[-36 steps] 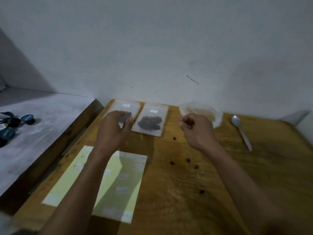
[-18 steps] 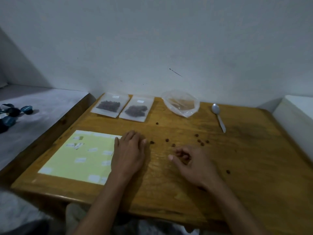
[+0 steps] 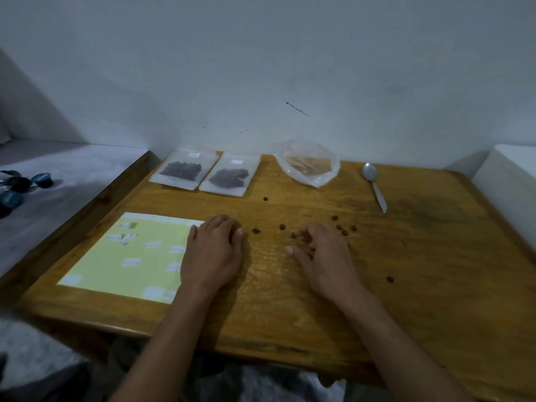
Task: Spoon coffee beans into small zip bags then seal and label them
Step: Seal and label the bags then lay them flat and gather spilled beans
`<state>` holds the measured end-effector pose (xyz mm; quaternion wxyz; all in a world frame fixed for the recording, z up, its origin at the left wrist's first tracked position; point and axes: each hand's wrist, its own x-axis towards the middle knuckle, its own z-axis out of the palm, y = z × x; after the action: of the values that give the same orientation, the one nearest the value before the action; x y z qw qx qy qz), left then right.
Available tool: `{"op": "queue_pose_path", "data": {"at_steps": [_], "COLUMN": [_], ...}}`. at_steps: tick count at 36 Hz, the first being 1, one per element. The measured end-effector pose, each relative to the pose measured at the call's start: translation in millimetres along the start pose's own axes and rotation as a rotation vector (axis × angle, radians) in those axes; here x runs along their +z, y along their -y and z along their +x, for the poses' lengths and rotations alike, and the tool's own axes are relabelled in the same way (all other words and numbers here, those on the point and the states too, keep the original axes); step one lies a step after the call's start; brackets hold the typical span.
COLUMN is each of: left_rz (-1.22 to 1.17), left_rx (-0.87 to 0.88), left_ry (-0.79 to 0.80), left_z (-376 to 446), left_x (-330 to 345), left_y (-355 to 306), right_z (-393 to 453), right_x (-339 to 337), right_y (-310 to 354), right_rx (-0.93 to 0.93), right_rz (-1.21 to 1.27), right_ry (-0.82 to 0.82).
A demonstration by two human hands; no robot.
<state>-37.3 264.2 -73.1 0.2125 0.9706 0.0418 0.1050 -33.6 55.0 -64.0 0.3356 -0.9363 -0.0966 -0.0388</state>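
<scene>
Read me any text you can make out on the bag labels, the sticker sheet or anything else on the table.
Nothing is legible.
Left zip bag: white label with dark marks, too blurred to read.
Right zip bag: white label, appears blank or too small to tell.
Sticker sheet: white stickers, no readable writing.
Clear plastic bag and spoon: no print visible.

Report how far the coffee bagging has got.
Done: two zip bags lie filled and labelled by the wall. In hand: nothing; the left hand rests flat, the right hand curls loosely over loose beans. Left: gather those; the spoon lies idle.
</scene>
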Motion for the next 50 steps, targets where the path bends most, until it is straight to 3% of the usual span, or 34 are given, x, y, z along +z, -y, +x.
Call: {"op": "queue_pose_path", "data": {"at_steps": [5,13,24,29,36,38,40,43,46,50], "left_rz": [0.010,0.002,-0.004,-0.003,-0.007,-0.008,-0.008,-0.007,-0.004,-0.003], "left_rx": [0.000,-0.001,-0.012,-0.018,-0.004,-0.004,-0.004,0.002,0.011,0.027], "left_ry": [-0.018,-0.017,0.011,0.007,-0.010,-0.010,-0.011,-0.022,-0.032,-0.033], "left_z": [-1.5,-0.6,-0.1,-0.2,0.8,1.0,1.3,2.1,2.4,2.9], "left_x": [-1.2,-0.8,-0.1,1.0,2.2,2.7,3.6,4.2,4.2,5.0], "left_y": [-2.9,-2.4,1.7,2.3,3.4,3.2,3.7,4.7,5.0,6.0], "right_z": [18.7,42.5,38.4,36.1,40.8,42.3,42.9,41.9,41.2,39.2], "right_x": [2.8,4.2,13.9,15.8,3.7,-4.1,-14.5,-26.8,-29.9,-27.7], "right_y": [2.3,7.0,10.4,14.0,10.6,6.3,4.8,4.1,4.7,6.9], "right_rx": [0.023,-0.093,-0.241,-0.198,0.073,0.232,0.396,0.528,0.545,0.497], "right_rz": [0.028,-0.047,-0.194,-0.251,0.221,0.526,0.986,1.492,1.565,1.219], "right_ry": [-0.004,0.056,-0.029,-0.038,-0.133,-0.167,-0.136,-0.085,-0.041,-0.045]}}
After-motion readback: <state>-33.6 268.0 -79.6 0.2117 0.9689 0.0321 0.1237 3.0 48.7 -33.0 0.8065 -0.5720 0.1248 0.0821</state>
